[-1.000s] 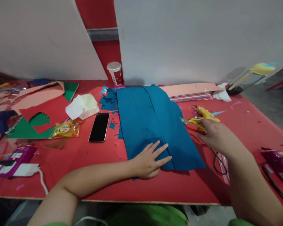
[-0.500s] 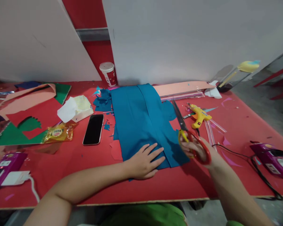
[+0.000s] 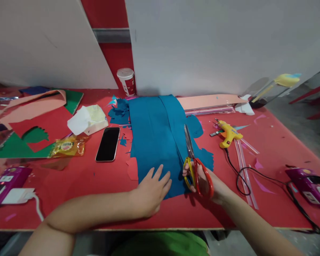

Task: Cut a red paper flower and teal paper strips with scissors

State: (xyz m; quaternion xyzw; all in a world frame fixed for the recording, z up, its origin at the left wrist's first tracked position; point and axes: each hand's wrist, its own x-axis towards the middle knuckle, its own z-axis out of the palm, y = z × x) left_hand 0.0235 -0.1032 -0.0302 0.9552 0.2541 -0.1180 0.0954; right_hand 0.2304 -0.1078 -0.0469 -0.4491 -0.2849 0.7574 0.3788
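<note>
A large blue sheet (image 3: 154,135), folded in layers, lies flat in the middle of the red table (image 3: 277,142). My left hand (image 3: 150,190) rests flat on the sheet's near edge, fingers spread. My right hand (image 3: 202,179) grips scissors (image 3: 193,161) with a yellow and a red handle loop. The closed blades point away from me over the right part of the sheet, beside its fold line.
A yellow glue gun (image 3: 228,132) with a black cord and clear glue sticks (image 3: 242,160) lies right of the sheet. A black phone (image 3: 108,144), tissue pack (image 3: 88,120), snack packet (image 3: 68,147) and paper scraps lie left. A paper cup (image 3: 126,80) stands at the back. Purple devices (image 3: 309,183) sit at both sides.
My right hand picked the scissors up from beside the glue gun and brought them left to the sheet's near right part. My left hand slid slightly toward the near edge.
</note>
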